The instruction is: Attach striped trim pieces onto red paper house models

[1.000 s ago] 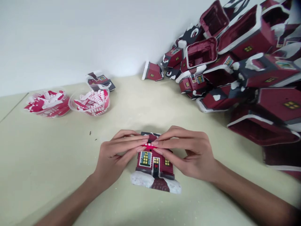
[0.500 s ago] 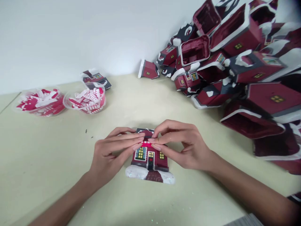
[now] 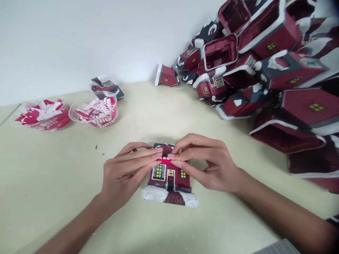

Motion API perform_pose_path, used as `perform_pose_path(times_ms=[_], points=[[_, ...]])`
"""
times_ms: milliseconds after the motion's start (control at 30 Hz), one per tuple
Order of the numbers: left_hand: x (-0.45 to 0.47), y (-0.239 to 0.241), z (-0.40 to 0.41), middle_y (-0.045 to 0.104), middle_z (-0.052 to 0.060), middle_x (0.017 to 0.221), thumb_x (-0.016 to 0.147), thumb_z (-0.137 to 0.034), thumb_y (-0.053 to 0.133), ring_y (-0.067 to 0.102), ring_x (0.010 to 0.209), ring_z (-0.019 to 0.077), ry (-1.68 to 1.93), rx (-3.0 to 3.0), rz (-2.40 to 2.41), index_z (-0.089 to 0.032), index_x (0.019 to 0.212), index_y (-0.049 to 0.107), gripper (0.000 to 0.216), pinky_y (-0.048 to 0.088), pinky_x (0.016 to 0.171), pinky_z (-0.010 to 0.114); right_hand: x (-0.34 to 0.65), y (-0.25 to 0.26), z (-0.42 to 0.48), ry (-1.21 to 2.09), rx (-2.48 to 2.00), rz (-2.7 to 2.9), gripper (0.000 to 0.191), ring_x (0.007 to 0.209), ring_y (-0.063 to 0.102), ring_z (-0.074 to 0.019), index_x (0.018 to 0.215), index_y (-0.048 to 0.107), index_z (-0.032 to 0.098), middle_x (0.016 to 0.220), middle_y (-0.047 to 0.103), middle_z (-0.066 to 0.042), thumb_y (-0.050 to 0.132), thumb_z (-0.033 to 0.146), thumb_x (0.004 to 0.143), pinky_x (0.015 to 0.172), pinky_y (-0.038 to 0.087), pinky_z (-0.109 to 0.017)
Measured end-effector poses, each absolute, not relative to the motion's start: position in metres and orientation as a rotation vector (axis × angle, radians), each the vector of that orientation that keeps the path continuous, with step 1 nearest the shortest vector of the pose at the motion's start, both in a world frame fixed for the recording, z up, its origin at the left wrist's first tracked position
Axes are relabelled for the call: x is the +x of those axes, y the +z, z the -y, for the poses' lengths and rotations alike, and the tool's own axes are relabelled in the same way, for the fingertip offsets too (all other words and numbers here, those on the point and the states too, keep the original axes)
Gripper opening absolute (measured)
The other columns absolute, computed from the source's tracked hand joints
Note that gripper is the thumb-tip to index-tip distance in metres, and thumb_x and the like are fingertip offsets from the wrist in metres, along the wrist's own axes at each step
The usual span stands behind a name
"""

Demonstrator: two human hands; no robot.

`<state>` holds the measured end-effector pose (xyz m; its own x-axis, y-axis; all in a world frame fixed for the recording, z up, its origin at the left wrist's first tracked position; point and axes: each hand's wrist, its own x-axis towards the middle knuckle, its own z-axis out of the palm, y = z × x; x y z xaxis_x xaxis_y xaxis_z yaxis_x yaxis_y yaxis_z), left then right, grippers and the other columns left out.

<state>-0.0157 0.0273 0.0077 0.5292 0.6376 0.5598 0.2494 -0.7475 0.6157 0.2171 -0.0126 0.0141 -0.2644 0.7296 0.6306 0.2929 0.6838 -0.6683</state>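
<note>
A small red toy house with lit yellow windows and a white snowy base lies flat on the beige table in front of me. My left hand and my right hand meet over its upper edge. The fingertips of both press together on a small bright red and white strip at the top of the house front. Both hands have their fingers closed in a pinch on that strip. The roof part is mostly hidden under my fingers.
A big heap of similar red houses fills the right side against the white wall. One house lies apart at the back. Two clear tubs of red and white pieces stand at the left, with another house behind them.
The hands and house stay almost as they were; only the view has shifted slightly, and the fingertips keep pressing the red strip.
</note>
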Motion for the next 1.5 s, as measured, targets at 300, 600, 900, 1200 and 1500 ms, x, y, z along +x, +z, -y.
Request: perform_pose_path(times_ms=[300,600,900,1200,1500], points=[[-0.0162,0.01,-0.0307,0.075,-0.005,0.116,0.088,-0.009,0.07,0.069,0.108,0.0195,1.081,2.29,-0.657,-0.04,0.121,0.07,0.045,0.059,0.093,0.042,0.2167,0.0123,0.0134,0.533,-0.793,1.834,0.009,0.08,0.068,-0.0147,0.094,0.073,0.017,0.096,0.069,-0.008,0.068,0.012,0.09,0.07,0.058,-0.029],[-0.016,0.0084,-0.0282,0.076,-0.007,0.112,0.089,-0.01,0.069,0.07,0.104,0.0172,1.13,2.205,-0.744,-0.043,0.116,0.072,0.043,0.061,0.092,0.039,0.2157,0.0126,0.0097,0.519,-0.794,1.864,0.007,0.084,0.069,-0.0149,0.093,0.074,0.017,0.096,0.07,-0.008,0.067,0.015,0.092,0.076,0.059,-0.03],[-0.0189,0.0071,-0.0281,0.078,-0.008,0.107,0.091,-0.014,0.069,0.071,0.103,0.0146,1.058,2.105,-0.818,-0.042,0.11,0.075,0.035,0.062,0.089,0.032,0.211,0.0086,0.0117,0.474,-0.79,1.819,0.01,0.082,0.069,-0.0146,0.098,0.074,0.017,0.097,0.069,-0.009,0.069,0.013,0.091,0.072,0.059,-0.03],[-0.0171,0.0087,-0.027,0.077,-0.007,0.109,0.091,-0.013,0.068,0.073,0.102,0.0145,1.026,2.046,-0.814,-0.04,0.108,0.076,0.033,0.063,0.089,0.031,0.2123,0.0094,0.0125,0.489,-0.802,1.836,0.012,0.082,0.069,-0.0148,0.098,0.074,0.016,0.097,0.069,-0.009,0.069,0.01,0.09,0.072,0.059,-0.029],[-0.0211,0.0162,-0.0302,0.077,0.002,0.113,0.087,-0.001,0.066,0.071,0.108,0.0163,1.089,2.379,-0.606,-0.022,0.114,0.073,0.035,0.061,0.091,0.032,0.2137,0.0111,0.015,0.513,-0.743,1.873,0.01,0.088,0.067,-0.0147,0.098,0.073,0.008,0.1,0.068,-0.013,0.066,0.005,0.091,0.075,0.057,-0.028]])
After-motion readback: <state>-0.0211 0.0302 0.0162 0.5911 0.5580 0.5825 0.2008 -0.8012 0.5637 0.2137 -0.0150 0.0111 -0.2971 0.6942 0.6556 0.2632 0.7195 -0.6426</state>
